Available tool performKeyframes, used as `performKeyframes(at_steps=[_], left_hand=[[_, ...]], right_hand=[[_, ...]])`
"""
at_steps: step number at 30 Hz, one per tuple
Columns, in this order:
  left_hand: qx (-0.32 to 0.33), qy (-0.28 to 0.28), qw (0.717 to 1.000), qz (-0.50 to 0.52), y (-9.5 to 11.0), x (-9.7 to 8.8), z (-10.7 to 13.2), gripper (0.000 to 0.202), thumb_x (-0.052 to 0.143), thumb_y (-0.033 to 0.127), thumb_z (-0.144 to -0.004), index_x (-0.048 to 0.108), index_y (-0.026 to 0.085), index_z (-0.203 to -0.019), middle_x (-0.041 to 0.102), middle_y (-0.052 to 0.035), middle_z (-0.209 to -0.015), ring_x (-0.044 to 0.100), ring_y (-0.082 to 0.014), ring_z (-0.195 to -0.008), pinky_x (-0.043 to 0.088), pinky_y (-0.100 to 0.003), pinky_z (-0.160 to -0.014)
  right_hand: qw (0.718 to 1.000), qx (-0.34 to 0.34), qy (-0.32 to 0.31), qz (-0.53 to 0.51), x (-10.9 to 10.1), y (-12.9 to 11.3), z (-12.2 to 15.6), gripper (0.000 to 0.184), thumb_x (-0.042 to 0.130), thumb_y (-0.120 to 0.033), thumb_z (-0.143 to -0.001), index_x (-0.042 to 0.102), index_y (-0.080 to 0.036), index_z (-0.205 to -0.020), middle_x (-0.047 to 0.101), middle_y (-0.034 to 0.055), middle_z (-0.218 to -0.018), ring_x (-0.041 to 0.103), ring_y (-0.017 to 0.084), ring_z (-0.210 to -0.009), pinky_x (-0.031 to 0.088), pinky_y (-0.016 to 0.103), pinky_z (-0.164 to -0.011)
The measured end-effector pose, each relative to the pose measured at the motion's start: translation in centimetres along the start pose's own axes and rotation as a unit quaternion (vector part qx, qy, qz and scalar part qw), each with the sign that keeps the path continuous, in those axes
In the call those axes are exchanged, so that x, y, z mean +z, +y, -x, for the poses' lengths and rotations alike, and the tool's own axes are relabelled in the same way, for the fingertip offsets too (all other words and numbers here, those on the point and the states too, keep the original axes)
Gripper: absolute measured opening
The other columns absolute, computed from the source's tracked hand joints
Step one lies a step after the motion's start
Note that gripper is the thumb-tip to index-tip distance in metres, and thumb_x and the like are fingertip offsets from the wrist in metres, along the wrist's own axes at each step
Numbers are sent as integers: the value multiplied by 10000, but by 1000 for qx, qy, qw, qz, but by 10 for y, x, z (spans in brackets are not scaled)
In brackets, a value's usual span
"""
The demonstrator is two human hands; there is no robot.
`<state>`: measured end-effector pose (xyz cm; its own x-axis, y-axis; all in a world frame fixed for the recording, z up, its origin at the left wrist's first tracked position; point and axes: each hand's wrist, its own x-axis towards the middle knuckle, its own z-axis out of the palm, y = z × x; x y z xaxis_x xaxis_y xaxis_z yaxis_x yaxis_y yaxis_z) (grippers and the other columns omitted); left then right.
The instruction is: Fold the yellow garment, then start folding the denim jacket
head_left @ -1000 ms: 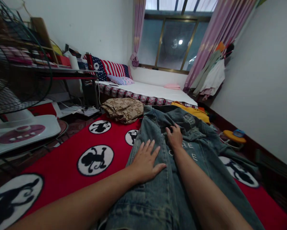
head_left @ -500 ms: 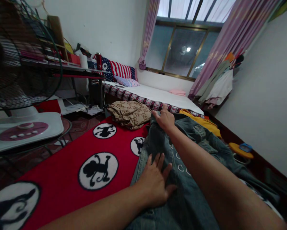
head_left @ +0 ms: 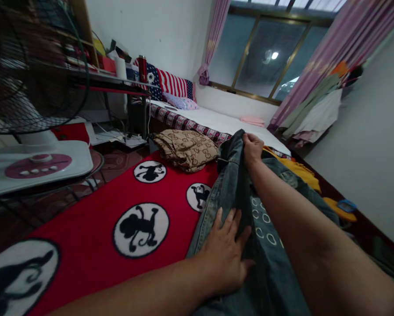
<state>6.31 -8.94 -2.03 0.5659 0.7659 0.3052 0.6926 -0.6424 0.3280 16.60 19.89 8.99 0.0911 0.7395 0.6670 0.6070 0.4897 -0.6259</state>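
A blue-grey denim jacket [head_left: 231, 184] with pale stitched letters lies on a red blanket [head_left: 94, 237] printed with black figures in white circles. My left hand [head_left: 228, 250] rests on the denim with its fingers spread. Farther away, my right hand [head_left: 252, 148] pinches an edge of the same garment and holds that part raised. The denim's near part runs beneath both my forearms, which hide some of it. Beyond the blanket's far end, a folded tan patterned cloth [head_left: 187, 149] sits just left of the raised denim.
An electric fan [head_left: 39, 87] stands at the left, near a cluttered desk [head_left: 111, 81]. Behind is a bed with a white top [head_left: 213, 115]. Yellow cloth [head_left: 299, 173] and a yellow stool [head_left: 338, 210] are to the right, below hanging clothes [head_left: 318, 114].
My right hand has closed on the denim's edge and lifted it; before, it lay over the cloth with fingers extended. My left hand stays spread on the denim. The view has shifted slightly.
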Motion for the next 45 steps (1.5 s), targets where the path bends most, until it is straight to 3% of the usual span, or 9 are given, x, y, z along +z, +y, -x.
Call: performKeyframes(at_steps=[4,8,14,19,23,26,31,37,45], left_hand=[[-4,-1,1000,-3,1,3,1,718,269,587,-955,337,106,-1482,163,-234,-1566,13,-333,-1475,2,-608,-1163],[-3,-9,1000,4,0,3,0,698,314,492,-966,174,113,-1536,123,-213,-1576,27,-345,-1473,8,-632,-1159],[-6,-63,998,31,-1,1,-5,682,334,425,-960,160,107,-1538,107,-195,-1578,53,-389,-1462,12,-695,-1133],[-19,-30,999,31,-1,6,-1,684,344,516,-952,263,140,-1517,138,-212,-1573,48,-362,-1468,18,-671,-1141],[-20,-12,999,29,-1,8,1,712,301,591,-945,338,130,-1486,171,-237,-1562,64,-353,-1469,27,-640,-1154],[-22,-3,999,24,-1,8,2,715,272,598,-949,357,122,-1475,193,-251,-1551,88,-355,-1467,18,-638,-1152],[4,8,1000,15,0,8,3,660,273,541,-970,383,109,-1457,206,-220,-1560,56,-333,-1474,-19,-591,-1173],[24,-12,1000,13,-2,3,3,626,329,492,-965,330,141,-1483,240,-200,-1558,142,-337,-1464,36,-591,-1172],[24,-19,999,15,-6,1,-1,573,376,511,-949,420,219,-1440,289,-154,-1552,206,-317,-1451,107,-581,-1157]], right_hand=[[998,5,42,-47,23,11,11,432,364,-323,-917,660,-50,-1073,699,117,-1010,628,168,-928,475,255,-814],[986,59,-87,128,51,27,35,412,338,-258,-938,630,-131,-1199,668,98,-1178,606,169,-1067,457,248,-864],[941,128,-194,247,71,42,54,239,577,-204,-800,741,-250,-967,719,92,-1026,649,252,-1017,468,324,-847],[940,124,-193,252,61,27,45,352,442,-307,-912,675,-223,-1162,679,104,-1161,617,229,-1092,457,319,-904],[959,21,-194,205,50,10,27,577,444,-312,-913,378,-161,-1466,577,104,-1337,574,177,-1127,446,264,-915],[931,-88,-283,213,41,3,17,561,587,-137,-744,595,-186,-1303,675,55,-1162,613,191,-996,454,249,-864],[945,-71,-86,307,26,22,31,386,419,-91,-811,741,-207,-991,638,77,-1118,601,214,-1009,448,278,-825],[889,84,-227,389,35,51,56,383,382,-185,-901,657,-222,-1164,618,148,-1148,587,275,-1053,459,381,-838],[875,-63,-257,405,-5,25,88,500,409,-236,-927,426,-265,-1426,234,96,-1582,162,299,-1452,241,533,-1102]])
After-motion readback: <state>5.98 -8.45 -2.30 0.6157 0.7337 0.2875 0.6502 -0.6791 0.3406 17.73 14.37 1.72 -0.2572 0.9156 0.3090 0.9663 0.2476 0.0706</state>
